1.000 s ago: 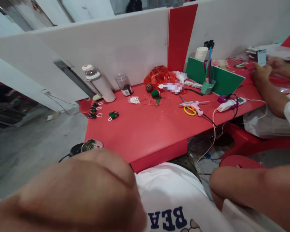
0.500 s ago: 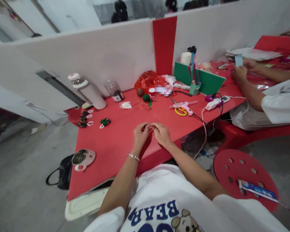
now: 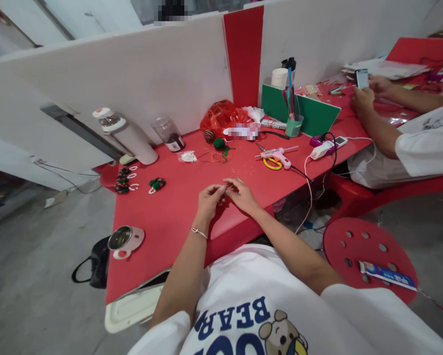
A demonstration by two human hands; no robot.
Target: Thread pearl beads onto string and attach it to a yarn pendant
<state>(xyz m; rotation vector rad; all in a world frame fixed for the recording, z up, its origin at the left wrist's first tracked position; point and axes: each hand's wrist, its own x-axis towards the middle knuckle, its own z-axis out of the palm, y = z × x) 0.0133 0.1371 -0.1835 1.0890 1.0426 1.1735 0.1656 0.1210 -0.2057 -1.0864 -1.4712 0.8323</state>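
Above the front edge of the red table, my left hand and my right hand meet at the fingertips. Both are closed in a pinch; whatever lies between the fingers is too small and hidden to name. Beyond them lie a green yarn ball, a brown striped ball and loose thread. A small bag of white beads is beside the thread. To the left sits a green piece with white beads, and farther left are several dark beaded pieces.
Right of my hands lie a pink glue gun and yellow-handled scissors. A metal cup, tall flask and clear jar stand left. A green board stands behind. At right, another person's hands hold a phone.
My hands have shifted slightly, with the right fingers now extending over the left fingertips. The camera view has tilted down a little. The things on the table keep their places.
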